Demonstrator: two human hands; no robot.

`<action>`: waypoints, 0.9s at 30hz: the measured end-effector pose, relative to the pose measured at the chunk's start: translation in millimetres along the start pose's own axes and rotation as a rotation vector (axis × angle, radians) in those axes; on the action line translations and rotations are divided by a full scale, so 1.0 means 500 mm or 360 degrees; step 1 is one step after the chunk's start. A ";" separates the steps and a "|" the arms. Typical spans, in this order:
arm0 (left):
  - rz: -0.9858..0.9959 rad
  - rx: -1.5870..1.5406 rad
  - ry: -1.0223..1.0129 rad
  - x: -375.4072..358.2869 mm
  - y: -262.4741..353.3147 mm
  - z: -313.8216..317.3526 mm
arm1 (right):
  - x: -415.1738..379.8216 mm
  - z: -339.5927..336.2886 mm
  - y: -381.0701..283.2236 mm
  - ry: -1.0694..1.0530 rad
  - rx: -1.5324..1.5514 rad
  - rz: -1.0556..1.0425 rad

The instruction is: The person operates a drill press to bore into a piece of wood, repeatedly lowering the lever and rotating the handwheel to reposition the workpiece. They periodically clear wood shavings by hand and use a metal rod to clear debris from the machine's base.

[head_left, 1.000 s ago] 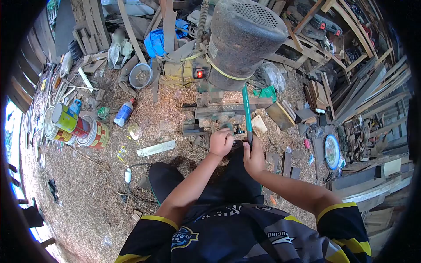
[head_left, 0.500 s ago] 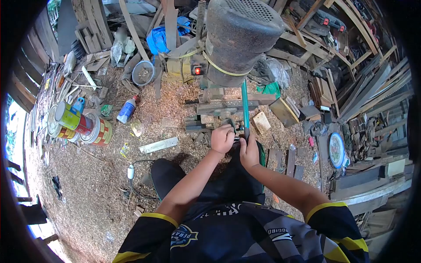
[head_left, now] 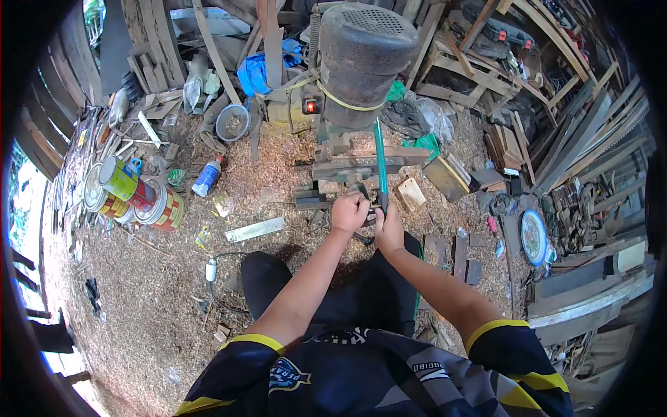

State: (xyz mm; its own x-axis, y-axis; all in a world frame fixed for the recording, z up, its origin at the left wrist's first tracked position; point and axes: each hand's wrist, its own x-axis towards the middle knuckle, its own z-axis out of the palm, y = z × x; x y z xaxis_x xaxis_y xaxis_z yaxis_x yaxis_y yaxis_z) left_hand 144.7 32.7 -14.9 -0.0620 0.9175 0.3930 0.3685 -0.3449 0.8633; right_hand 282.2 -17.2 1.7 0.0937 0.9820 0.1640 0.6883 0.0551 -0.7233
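A large dark motor housing (head_left: 368,55) with a vented top and a yellow band belongs to a machine standing in front of me. From its right side a long green lever (head_left: 381,160) slopes down toward me. My right hand (head_left: 391,228) is closed around the dark lower end of this lever. Just left of it, my left hand (head_left: 349,213) is closed at a small dark part near the machine's base; my fingers hide what it is. Wooden blocks and beams (head_left: 361,164) lie at the machine's foot, beyond my hands.
Wood shavings cover the floor. Stacked paint cans (head_left: 160,208), a blue-and-white bottle (head_left: 207,177) and a pail (head_left: 233,123) stand to the left. A pale board (head_left: 255,229) lies nearby. On the right are a block with a hole (head_left: 410,194), a round plate (head_left: 534,238) and timber piles.
The view has shifted slightly, so the machine sits lower and further left. My hands stay at the lever and the dark part, with the right hand a little closer to the left.
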 end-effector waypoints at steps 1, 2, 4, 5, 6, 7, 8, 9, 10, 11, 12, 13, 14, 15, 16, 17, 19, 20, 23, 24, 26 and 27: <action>0.0019 -0.0002 0.0001 0.001 -0.006 0.002 | -0.001 0.001 -0.003 0.0030 0.0035 -0.0014; -0.0139 0.0050 -0.0076 -0.001 -0.012 0.005 | -0.005 0.000 -0.005 0.0057 0.0067 -0.0028; -0.0369 0.0091 -0.0176 -0.001 0.001 -0.002 | -0.009 0.002 -0.002 0.0116 0.0015 -0.0080; -0.0349 0.0087 -0.0175 0.001 0.007 -0.005 | -0.009 0.003 -0.001 0.0158 -0.0042 -0.0123; -0.0345 0.0144 -0.0184 0.002 0.005 -0.004 | -0.009 0.000 -0.005 0.0145 -0.0090 -0.0104; -0.0346 0.0202 -0.0190 0.000 0.004 -0.002 | -0.016 -0.008 -0.007 0.0154 -0.0092 -0.0115; -0.0351 0.0210 -0.0200 0.000 0.003 -0.002 | -0.020 -0.012 -0.012 0.0131 -0.0061 -0.0086; -0.0332 0.0215 -0.0187 0.001 -0.003 0.001 | -0.018 -0.018 -0.023 0.0109 -0.0025 -0.0062; -0.0304 0.0244 -0.0173 0.000 -0.004 0.001 | -0.017 -0.016 -0.020 0.0120 0.0001 -0.0050; -0.0276 0.0272 -0.0157 0.001 -0.007 0.002 | -0.013 -0.017 -0.016 0.0130 0.0010 -0.0073; -0.0298 0.0267 -0.0151 -0.001 -0.003 0.001 | -0.012 -0.026 -0.018 0.0095 0.0070 -0.0122; -0.0285 0.0270 -0.0136 0.000 -0.002 -0.001 | -0.008 -0.033 -0.020 0.0058 0.0126 -0.0172; -0.0277 0.0288 -0.0150 0.000 -0.002 -0.002 | -0.009 -0.044 -0.018 -0.0024 0.0272 -0.0097; -0.0271 0.0305 -0.0164 0.001 0.000 -0.002 | -0.006 -0.056 -0.022 -0.0021 0.0271 -0.0112; -0.0275 0.0267 -0.0150 -0.001 0.001 -0.002 | -0.003 -0.069 -0.025 -0.0048 0.0333 -0.0164; -0.0274 0.0266 -0.0147 0.000 -0.001 -0.002 | -0.002 -0.080 -0.026 -0.0077 0.0395 -0.0207; -0.0316 0.0216 -0.0221 -0.001 -0.008 -0.003 | 0.003 -0.109 -0.042 -0.0040 0.0463 -0.0282; -0.0314 0.0222 -0.0218 0.000 -0.013 0.000 | 0.005 -0.141 -0.062 -0.0150 0.0645 -0.0107; -0.0253 0.0355 -0.0182 0.000 -0.034 0.008 | 0.025 -0.282 -0.191 -0.0445 0.1153 0.0153; -0.0287 0.0269 -0.0170 -0.004 -0.025 0.004 | 0.037 -0.321 -0.230 -0.0627 0.1471 0.0253; -0.0323 0.0181 -0.0168 -0.007 -0.020 0.005 | 0.066 -0.367 -0.281 -0.0616 0.1709 0.0085; -0.0298 0.0242 -0.0166 -0.005 -0.021 0.006 | 0.084 -0.385 -0.301 -0.0601 0.1941 -0.0088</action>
State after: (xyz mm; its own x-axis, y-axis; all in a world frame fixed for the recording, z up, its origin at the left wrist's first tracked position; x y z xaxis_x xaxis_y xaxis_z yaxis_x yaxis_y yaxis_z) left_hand 143.6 34.7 -25.8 -0.0492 0.9807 0.1890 0.4952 -0.1404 0.8573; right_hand 321.1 -19.2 246.6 -0.2613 0.9521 0.1585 -0.4373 0.0296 -0.8988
